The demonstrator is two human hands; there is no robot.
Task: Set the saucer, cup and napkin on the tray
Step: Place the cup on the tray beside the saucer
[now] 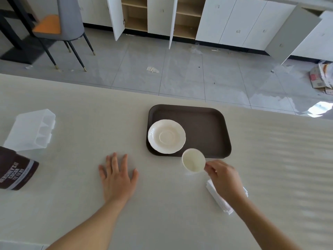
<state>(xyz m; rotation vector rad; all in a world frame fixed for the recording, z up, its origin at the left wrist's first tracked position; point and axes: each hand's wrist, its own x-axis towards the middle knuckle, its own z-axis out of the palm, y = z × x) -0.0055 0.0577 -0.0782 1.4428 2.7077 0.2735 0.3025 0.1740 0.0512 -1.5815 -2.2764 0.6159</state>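
— From the head view, where do things stand?

— The tray (pixel 203 130) sits right of centre on the table (pixel 72 105), and the saucer (pixel 166 136) is already on it, at its left end, its rim reaching the tray's left edge. The cup (pixel 193 160) is just below the tray's near rim, mouth up, looking empty.

— And the hands?

— The right hand (pixel 223 175) has its fingers pinched at the cup's right side, where I take the handle to be; the handle itself is hidden. I can't tell whether the cup is lifted or on the table. The left hand (pixel 117 177) lies flat, fingers spread, holding nothing, lower centre of the frame.

— The napkin?

— The napkin (pixel 216 197) is on the table under the right wrist, lower right, partly covered by the arm.

— So the cup is the step in hand. How would you do it well?

— I'd say lift it clear of the tray's raised rim, carry it up and left, and bring it down level into the saucer's centre ring. A handle pinch lets a cup swing, so go slowly and set it down softly; china on china can chip. The saucer sits tight at the tray's edge, so a knock might slide it.

— Anything else about?

— A cocoa tin (pixel 16 170) and a clear plastic box (pixel 30 130) at the left edge, well apart from the work.
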